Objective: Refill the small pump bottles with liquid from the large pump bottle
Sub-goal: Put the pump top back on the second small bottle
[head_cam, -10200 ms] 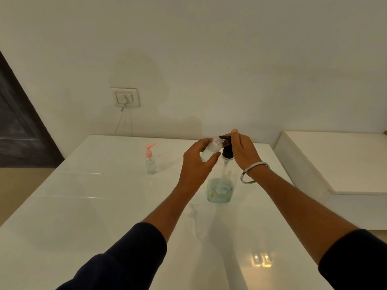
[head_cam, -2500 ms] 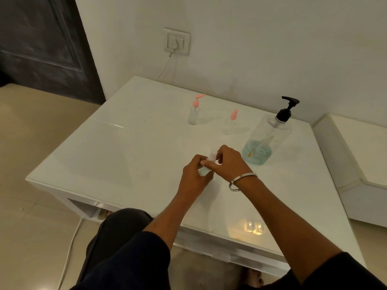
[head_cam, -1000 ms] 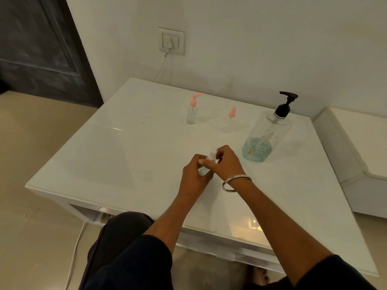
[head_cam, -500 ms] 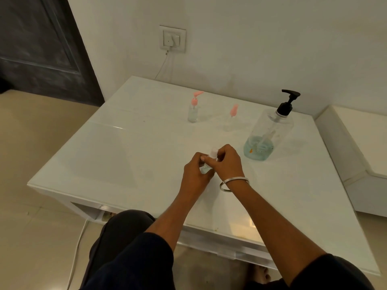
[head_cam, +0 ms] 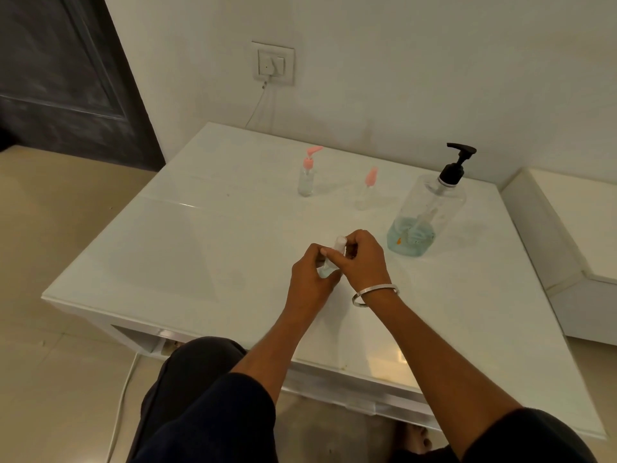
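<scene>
Clear plastic, small and cylindrical, the small bottle (head_cam: 335, 253) sits between both hands above the near middle of the glossy white counter (head_cam: 187, 248), its white neck poking up past the knuckles. The left hand (head_cam: 309, 279) wraps the lower body with its fingers (head_cam: 323, 251) curled tight around it; a trace of pale blue liquid shows at the base. The right hand (head_cam: 362, 259) has its fingers pinched on the bottle's upper part near the neck, and a plain metal bangle (head_cam: 374, 295) circles that wrist.

Farther back to the right stands the large pump bottle (head_cam: 427, 215), transparent and round-shouldered, with a black pump head and a shallow layer of blue liquid at the bottom; a dip tube runs down inside. No readable label or writing shows on it. Behind the hands, well apart, stands a second small clear bottle (head_cam: 306, 180) with a pink pump fitted. Near it, towards the large bottle, a loose pink pump (head_cam: 370, 180) stands upright. A white switch plate (head_cam: 273, 63) is set in the wall, a thin cord hanging from it.
</scene>
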